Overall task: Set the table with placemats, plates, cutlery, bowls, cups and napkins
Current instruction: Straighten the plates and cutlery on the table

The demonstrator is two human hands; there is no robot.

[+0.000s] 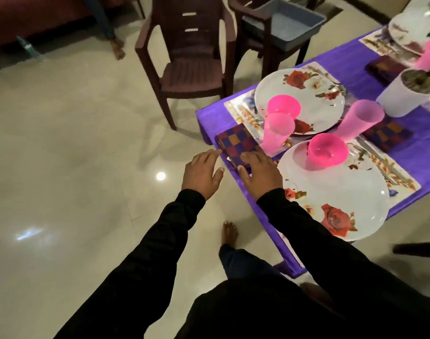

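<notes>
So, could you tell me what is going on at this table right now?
A person is setting a table covered in purple cloth. Their right hand rests on a checkered napkin at the table's corner, while the left hand hovers open beside it. Two floral plates with pink bowls and cups are already laid.

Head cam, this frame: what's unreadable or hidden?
- Checked cloth napkin, near end: covered by the right hand.
- Cutlery beside the near floral white plate: blurred, pieces indistinct.
- Far floral plate: cut by the top right frame edge.
- White cup contents: too blurred.
</notes>
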